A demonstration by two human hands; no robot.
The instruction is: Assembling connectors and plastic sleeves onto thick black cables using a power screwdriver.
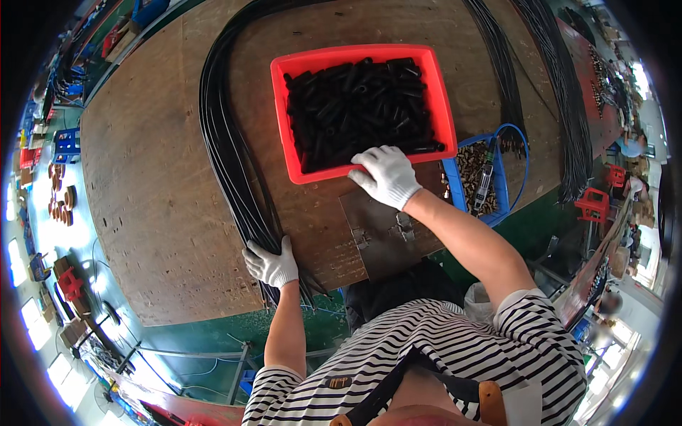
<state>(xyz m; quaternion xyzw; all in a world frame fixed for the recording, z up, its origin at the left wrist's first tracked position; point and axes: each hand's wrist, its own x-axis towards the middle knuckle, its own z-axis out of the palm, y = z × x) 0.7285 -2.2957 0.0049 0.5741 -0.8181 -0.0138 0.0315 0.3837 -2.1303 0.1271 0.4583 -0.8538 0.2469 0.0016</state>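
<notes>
My left hand (pixel 272 265), in a white knit glove, lies across a long bundle of thin black cables (pixel 226 153) near its lower ends. Its fingers are on one side and the thumb on the other. At the near edge of a red plastic bin (pixel 283 113) is my right hand (pixel 388 176), gloved the same way. The fingers reach over the rim to the inside while the thumb stays outside. Short black tubes (pixel 359 96) fill the bin in a loose heap. My right fingertips are partly hidden, and I see no tube in them.
To the right, a blue tray (pixel 499 186) holds small brass-coloured fittings (pixel 470 167) and a pen-shaped tool (pixel 484 183) with a blue cord. More black cable bundles (pixel 561 92) hang over the wooden table's right side. A dark plate (pixel 387 238) lies near me. Red stools (pixel 592 205) stand beyond.
</notes>
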